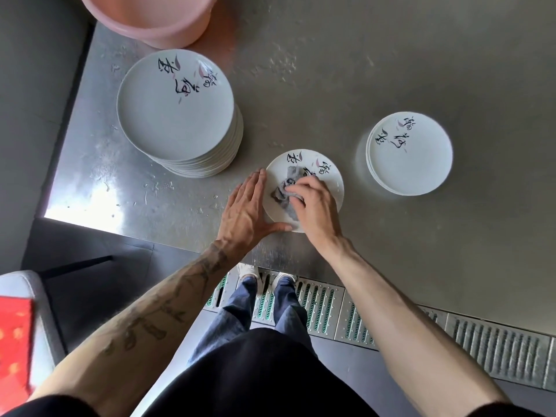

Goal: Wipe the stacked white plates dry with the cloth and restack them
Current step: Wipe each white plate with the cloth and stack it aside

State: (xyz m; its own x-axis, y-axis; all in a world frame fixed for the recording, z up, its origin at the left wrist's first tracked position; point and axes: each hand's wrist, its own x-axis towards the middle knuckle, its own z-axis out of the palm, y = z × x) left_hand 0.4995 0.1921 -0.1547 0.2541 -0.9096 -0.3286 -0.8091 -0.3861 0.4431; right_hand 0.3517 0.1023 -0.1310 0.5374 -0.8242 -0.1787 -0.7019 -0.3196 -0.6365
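A single white plate [328, 176] with black calligraphy lies on the steel table near its front edge. On it lies a crumpled grey cloth [287, 188], and my right hand [313, 206] grips that cloth against the plate. My left hand [248, 206] lies flat with straight fingers along the plate's left rim, thumb along its near rim. A tall stack of the same white plates [177, 115] stands at the left. At the right sits a short stack of plates [409, 155].
A pink plastic basin [150, 16] stands at the table's back left. The steel table [331, 70] shows water drops around the tall stack. Below the front edge are a floor drain grate [331, 305] and my feet. A red object [13, 341] sits at the lower left.
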